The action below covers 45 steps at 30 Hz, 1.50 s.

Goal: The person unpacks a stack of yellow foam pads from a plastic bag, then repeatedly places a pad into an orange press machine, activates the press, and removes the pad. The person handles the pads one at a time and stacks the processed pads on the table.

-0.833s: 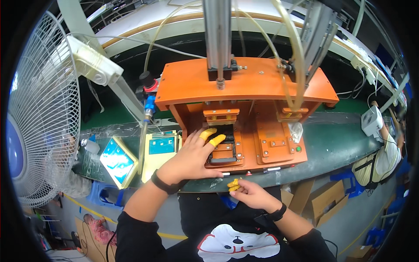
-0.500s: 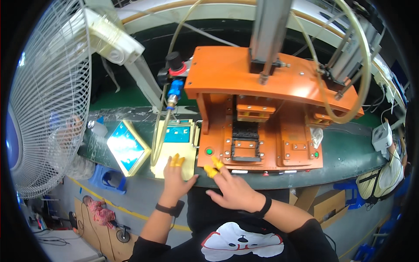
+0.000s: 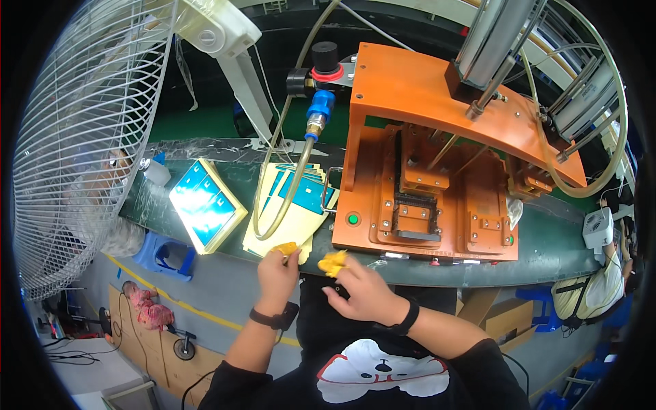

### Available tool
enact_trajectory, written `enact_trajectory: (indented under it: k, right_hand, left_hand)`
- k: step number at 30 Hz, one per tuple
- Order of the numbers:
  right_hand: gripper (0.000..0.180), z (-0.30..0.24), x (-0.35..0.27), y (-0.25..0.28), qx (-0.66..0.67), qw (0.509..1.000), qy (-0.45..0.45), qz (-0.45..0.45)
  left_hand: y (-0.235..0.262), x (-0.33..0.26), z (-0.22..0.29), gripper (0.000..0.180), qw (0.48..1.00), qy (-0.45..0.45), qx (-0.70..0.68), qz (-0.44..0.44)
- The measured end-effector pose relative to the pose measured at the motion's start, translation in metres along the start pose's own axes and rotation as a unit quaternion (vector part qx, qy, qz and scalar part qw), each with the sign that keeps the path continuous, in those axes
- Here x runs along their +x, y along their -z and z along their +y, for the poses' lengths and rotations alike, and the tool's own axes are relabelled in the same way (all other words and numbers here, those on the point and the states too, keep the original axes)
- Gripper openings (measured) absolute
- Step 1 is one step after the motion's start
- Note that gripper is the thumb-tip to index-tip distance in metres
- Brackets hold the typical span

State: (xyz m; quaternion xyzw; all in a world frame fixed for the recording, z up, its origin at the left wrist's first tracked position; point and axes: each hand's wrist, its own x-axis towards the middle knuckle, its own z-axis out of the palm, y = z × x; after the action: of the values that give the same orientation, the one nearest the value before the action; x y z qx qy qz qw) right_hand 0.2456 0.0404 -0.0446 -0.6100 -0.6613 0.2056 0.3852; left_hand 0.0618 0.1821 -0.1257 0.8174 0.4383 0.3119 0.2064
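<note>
Yellow finger cots cover fingertips on both hands. My left hand (image 3: 277, 279) is above the near edge of the cream-and-blue sheets (image 3: 287, 217), its thumb drawn against its fingers; anything in that pinch is hidden. My right hand (image 3: 365, 290) hovers before the orange press (image 3: 369, 236), thumb apart from its bent fingers, with nothing visible between them. On the press bed, a black rectangular part (image 3: 418, 236) sits in the left station. An orange upper block (image 3: 425, 179) is just behind and above it, with metal rods reaching down to it. A green button (image 3: 353, 219) is at the press's near left corner.
A stack of blue-and-cream sheets (image 3: 208, 208) lies left of the loose ones. A clear hose (image 3: 294, 198) loops over the sheets from a blue fitting (image 3: 320, 109). A large fan (image 3: 89, 137) fills the left side. A small white fan (image 3: 599, 229) is at the far right.
My left hand has lifted off the sheets and drawn its fingers together. My right hand has moved back from the green button. The press's left upper block has come down. The view has shifted.
</note>
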Motion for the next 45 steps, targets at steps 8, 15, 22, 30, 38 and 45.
enact_trajectory:
  k: [8,15,22,30,38,45]
  right_hand:
    - [0.041,0.032,0.028,-0.102,0.564,0.802,-0.196,-0.003]
    - [0.021,0.019,0.043,-0.089,0.571,0.755,-0.308,0.094]
    - [0.022,-0.005,0.003,-0.019,0.153,0.986,-0.064,-0.002]
    - [0.018,0.003,-0.096,0.084,0.090,0.986,-0.114,0.084]
    - [0.026,0.163,-0.545,0.040,0.199,0.549,-0.489,0.648]
    - [0.046,0.088,-0.816,-0.109,0.062,0.265,-0.849,0.452]
  left_hand:
    - [0.043,0.021,-0.007,0.017,0.980,0.084,-0.180,0.024]
    - [0.077,-0.049,0.052,0.026,0.966,-0.210,-0.072,-0.132]
    - [0.066,-0.037,0.080,0.037,0.985,-0.105,-0.139,-0.013]
    - [0.048,-0.043,0.112,0.015,0.864,0.067,-0.499,-0.030]
    - [0.023,-0.039,0.100,0.022,0.681,0.098,-0.710,-0.151]
    - [-0.016,-0.041,0.127,0.019,0.752,0.064,-0.584,-0.299]
